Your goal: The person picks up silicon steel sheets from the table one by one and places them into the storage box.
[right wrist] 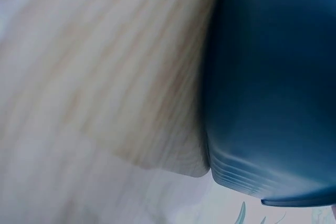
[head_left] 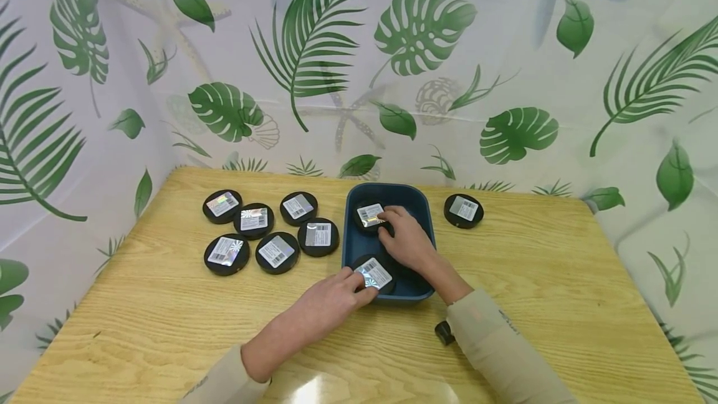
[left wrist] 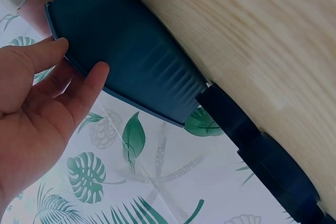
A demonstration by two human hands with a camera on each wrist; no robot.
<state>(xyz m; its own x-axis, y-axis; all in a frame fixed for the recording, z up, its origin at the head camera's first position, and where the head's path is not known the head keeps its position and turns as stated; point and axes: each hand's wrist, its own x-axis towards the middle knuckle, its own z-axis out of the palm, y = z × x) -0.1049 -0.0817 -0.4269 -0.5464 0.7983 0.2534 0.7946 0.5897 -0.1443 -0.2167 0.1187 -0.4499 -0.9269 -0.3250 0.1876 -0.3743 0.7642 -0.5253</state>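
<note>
A dark blue plastic bin (head_left: 415,297) stands on the table, holding two round black discs with silvery barcode labels. My left hand (head_left: 331,298) reaches over its near left corner and pinches the front disc (head_left: 374,272) between fingers and thumb. Inside the bin, my right hand (head_left: 407,239) grips the right edge of the rear disc (head_left: 370,216). From the left wrist, the left hand (left wrist: 42,93) has its thumb and fingertips at the bin's rim (left wrist: 142,107); the disc is hidden there. Only the bin's outer wall (right wrist: 273,87) shows from the right wrist.
Several more labelled black discs (head_left: 276,253) lie grouped on the wooden table (head_left: 168,329) left of the bin. One disc (head_left: 464,210) lies to its right. A small black object (head_left: 444,333) sits by my right sleeve. Leaf-printed cloth (head_left: 336,80) hangs behind the table.
</note>
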